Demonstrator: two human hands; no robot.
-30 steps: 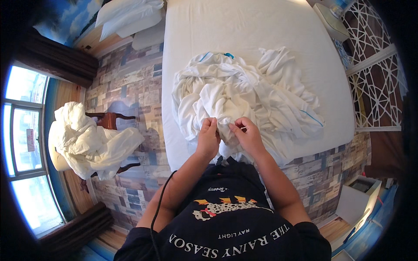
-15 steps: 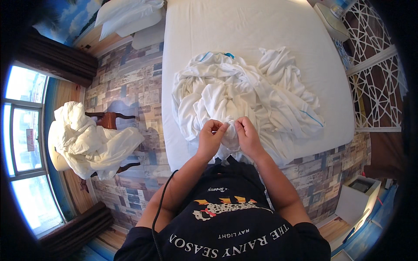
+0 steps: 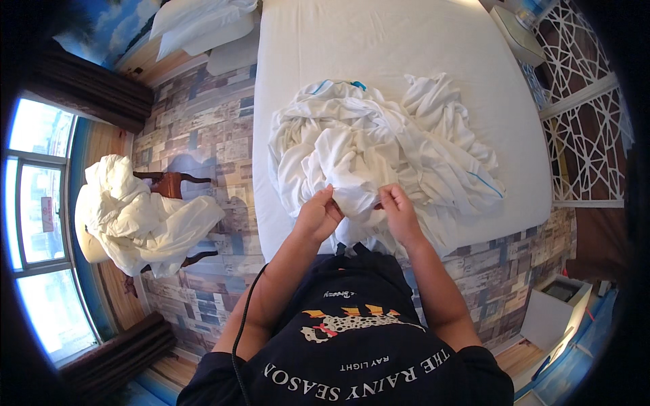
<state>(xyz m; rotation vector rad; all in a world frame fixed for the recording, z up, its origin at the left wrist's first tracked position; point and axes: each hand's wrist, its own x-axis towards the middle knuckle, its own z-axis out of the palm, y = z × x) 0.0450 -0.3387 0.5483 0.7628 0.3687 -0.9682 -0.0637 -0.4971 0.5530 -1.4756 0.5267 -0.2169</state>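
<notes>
White bedding (image 3: 379, 145) lies in a crumpled heap on the near half of the bed (image 3: 406, 40), a tangle of sheet or cover with a thin blue line along one edge at the right and a small blue tab at the top of the pile. I have both hands at the near edge of that heap. My left hand (image 3: 317, 215) is closed in a pinch on a fold of the cloth, and my right hand (image 3: 399, 213) is closed on the same fold just beside it, the two hands near each other with a short span of fabric between them.

As I judge it, I am at the stage of hunting for an edge or a corner in the bundle, so nothing is spread or sorted yet. The next move, I think, calls for keeping both pinches firm and running the hands apart along the hem until a corner shows, lifting the cloth clear of the layers tangled over it.

Beyond the pile the mattress is covered in plain white. On the patterned plank floor to my left, a wooden chair (image 3: 172, 186) carries a second heap of white linen (image 3: 135, 216), near a bright window (image 3: 37, 210) that bears a small red sign. Pillows (image 3: 203, 24) lie at the far left corner of the bed. A boxy white package (image 3: 516, 34) sits at the far right, and a white bin (image 3: 552, 308) stands at the lower right.
</notes>
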